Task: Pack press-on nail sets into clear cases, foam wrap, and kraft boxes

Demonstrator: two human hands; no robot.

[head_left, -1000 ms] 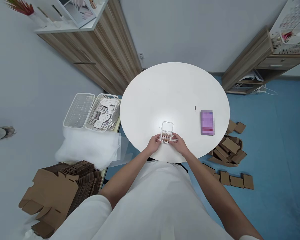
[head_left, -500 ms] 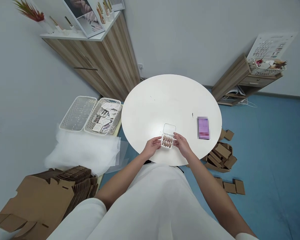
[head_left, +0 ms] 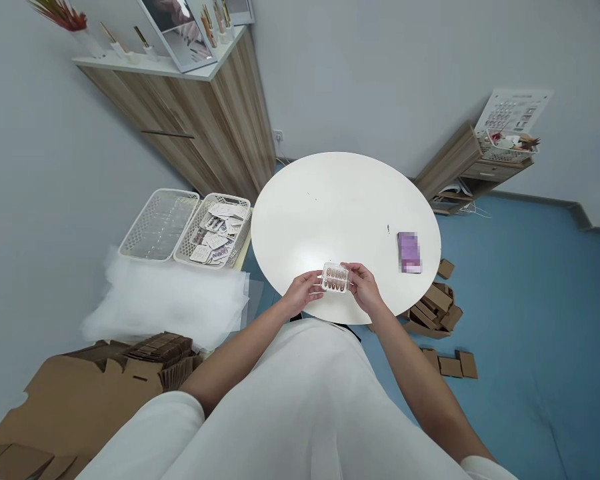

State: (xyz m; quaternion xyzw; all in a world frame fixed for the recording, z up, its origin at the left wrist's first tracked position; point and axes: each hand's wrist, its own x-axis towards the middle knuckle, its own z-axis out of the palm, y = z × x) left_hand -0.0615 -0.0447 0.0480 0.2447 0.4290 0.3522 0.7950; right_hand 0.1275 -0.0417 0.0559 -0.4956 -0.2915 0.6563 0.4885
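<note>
A small clear case (head_left: 335, 278) with two rows of brownish nail tips is held over the near edge of the round white table (head_left: 345, 193). My left hand (head_left: 303, 292) grips its left side between thumb and fingers. On the right side, my right hand (head_left: 363, 287) pinches the case near its upper corner. The lid appears closed over the nail tips. A purple pack (head_left: 409, 253), partly pixelated, lies on the table to the right.
White baskets stand left of the table, one (head_left: 213, 231) full of cards and packets, the other (head_left: 159, 225) with clear items. Below them lie white foam sheets (head_left: 167, 297) and flattened cardboard (head_left: 80, 400). Small brown boxes (head_left: 433, 310) sit on the floor at right.
The case's lid stood raised before and is now down over the nail tips. Both hands remain on the case. The camera view has shifted slightly.
</note>
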